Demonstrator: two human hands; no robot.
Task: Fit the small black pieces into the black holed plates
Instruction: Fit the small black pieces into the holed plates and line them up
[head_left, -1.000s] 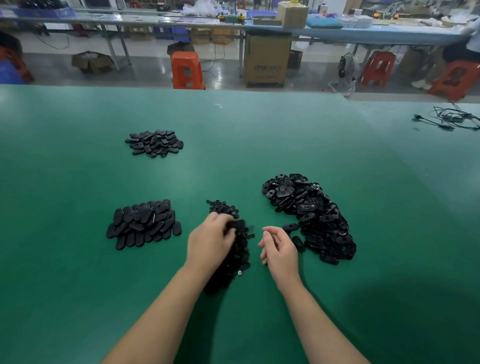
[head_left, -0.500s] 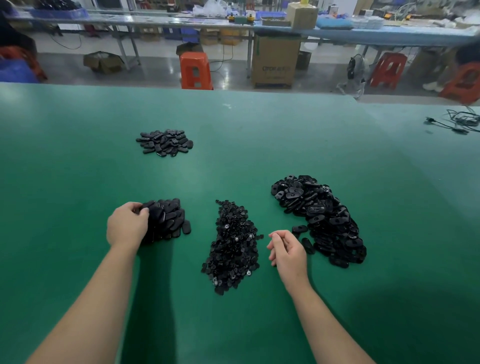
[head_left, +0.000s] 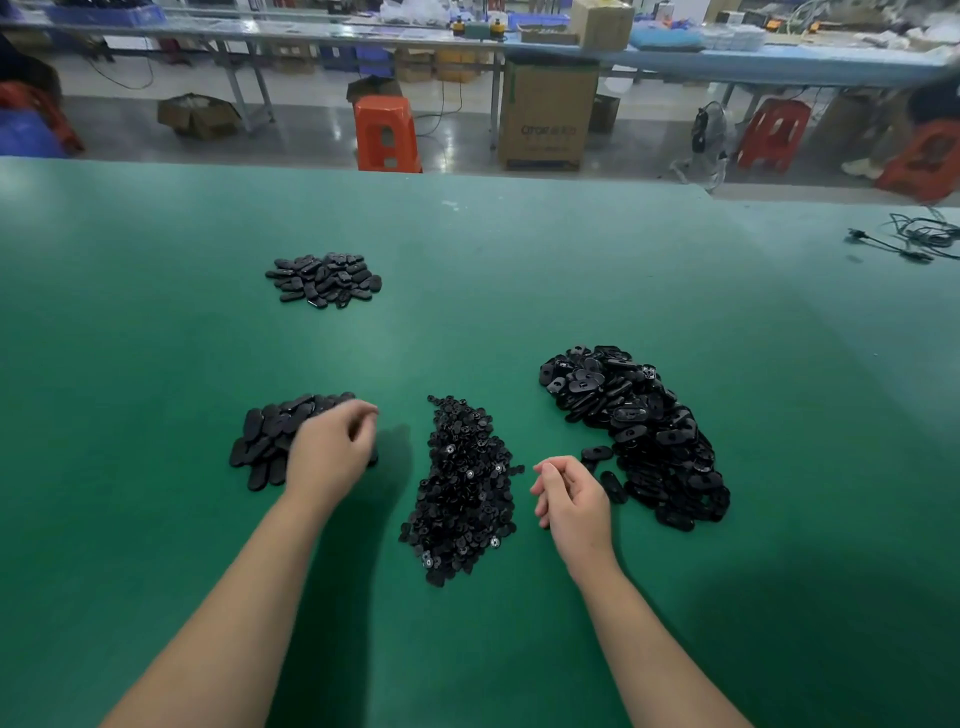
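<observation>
**Green desk, black heaps: mixing and mis-picks as the main risks**

Green felt-like desk (head_left: 519, 260) under everything, wide and flat, with plenty of open room far, left and right of the work. No raised lip visible at the far edge, beyond which only floor and an orange stool (head_left: 387, 132). Far from that edge, though, all four heaps, so little risk of a part going over.

Largest heap, the holed plates (head_left: 639, 431), near right, loose and sloped; a careless reach likely to slide plates toward the middle heap of small black pieces (head_left: 465, 488). Only a narrow gap between those two, with a couple of stray plates already lying in it. Mixing there probably the likeliest fault.

Near-left heap of smooth oval parts (head_left: 275, 441), seemingly finished ones, with a second such heap (head_left: 324, 278) well apart, far left.

Left hand (head_left: 327, 457) over the right side of the near-left heap, fingers curled, blurred; cannot tell whether anything is held. Right hand (head_left: 574, 501) between middle heap and plates, fingers loosely curled, nothing visible in the grip.

Small pieces tiny, uniformly black: easy to pinch two at once or fumble one.
</observation>
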